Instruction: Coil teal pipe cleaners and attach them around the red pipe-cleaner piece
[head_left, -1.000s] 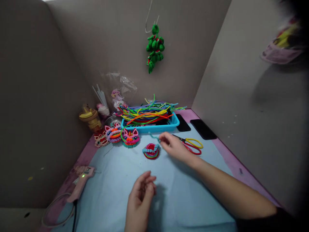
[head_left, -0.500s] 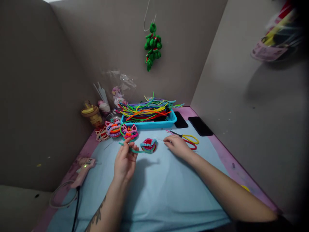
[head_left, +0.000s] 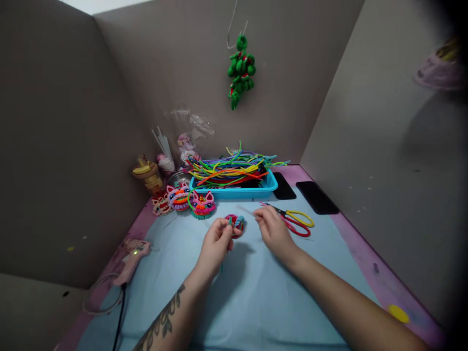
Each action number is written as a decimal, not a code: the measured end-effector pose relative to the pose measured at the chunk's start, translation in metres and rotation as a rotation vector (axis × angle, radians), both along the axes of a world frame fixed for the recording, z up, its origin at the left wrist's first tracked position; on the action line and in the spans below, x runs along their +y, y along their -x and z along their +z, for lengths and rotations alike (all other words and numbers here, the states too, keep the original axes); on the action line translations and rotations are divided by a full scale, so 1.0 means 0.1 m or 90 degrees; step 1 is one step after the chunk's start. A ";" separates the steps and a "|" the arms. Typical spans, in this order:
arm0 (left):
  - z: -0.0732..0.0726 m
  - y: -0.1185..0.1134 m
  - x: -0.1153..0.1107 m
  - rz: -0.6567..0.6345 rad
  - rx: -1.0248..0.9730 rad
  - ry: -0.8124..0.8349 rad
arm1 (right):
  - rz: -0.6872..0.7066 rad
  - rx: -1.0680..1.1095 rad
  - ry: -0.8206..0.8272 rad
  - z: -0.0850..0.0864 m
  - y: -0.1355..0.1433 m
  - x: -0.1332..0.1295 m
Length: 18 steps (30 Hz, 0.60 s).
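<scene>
My left hand (head_left: 218, 239) pinches a teal pipe cleaner (head_left: 222, 268), whose end hangs below the fingers. Partly hidden behind those fingertips is a round red and light blue pipe-cleaner piece (head_left: 240, 223). To its right, my right hand (head_left: 272, 229) is closed on a thin, pale stick (head_left: 244, 209) that points left above the round piece. Scissors with yellow and red handles (head_left: 300, 225) lie just beyond the right hand. A pink and orange animal head (head_left: 203, 205) of pipe cleaners stands behind the left hand.
A blue tray (head_left: 237, 193) of coloured pipe cleaners stands at the back, with two black phones (head_left: 317, 197) to its right. More animal heads (head_left: 178, 196) sit left. A pink glue gun (head_left: 132, 263) with a cable lies at the left edge.
My left hand has moved right to the round piece, and its fingers have closed. My right hand has lifted slightly with the thin stick. The view has shifted a little left.
</scene>
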<state>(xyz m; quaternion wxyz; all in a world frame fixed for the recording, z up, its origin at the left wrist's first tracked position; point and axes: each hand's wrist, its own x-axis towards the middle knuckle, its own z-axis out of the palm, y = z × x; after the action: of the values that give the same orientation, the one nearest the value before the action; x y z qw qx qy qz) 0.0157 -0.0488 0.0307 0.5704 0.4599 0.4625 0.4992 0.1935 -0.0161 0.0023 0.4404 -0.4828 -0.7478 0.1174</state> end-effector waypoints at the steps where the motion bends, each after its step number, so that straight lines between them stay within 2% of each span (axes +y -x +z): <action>1: -0.02 -0.01 0.01 0.008 0.034 -0.027 | 0.047 0.034 -0.009 0.03 0.06 -0.07; 4: -0.10 -0.03 0.00 0.027 0.142 -0.126 | 0.128 0.090 0.027 0.06 0.20 -0.23; 8: -0.14 0.01 -0.05 0.027 0.255 -0.209 | 0.131 0.140 0.053 0.01 0.24 -0.28; 13: -0.15 0.04 -0.08 0.076 0.265 -0.223 | 0.099 0.189 0.068 -0.02 0.23 -0.31; 18: -0.16 0.03 -0.10 0.113 0.266 -0.229 | 0.134 0.202 0.108 -0.02 0.22 -0.33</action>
<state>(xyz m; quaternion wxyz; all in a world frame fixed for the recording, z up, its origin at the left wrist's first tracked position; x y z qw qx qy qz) 0.0123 -0.0583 0.0144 0.3257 0.6043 0.5125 0.5157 0.1716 -0.0496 0.0003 0.4957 -0.4128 -0.7029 0.2997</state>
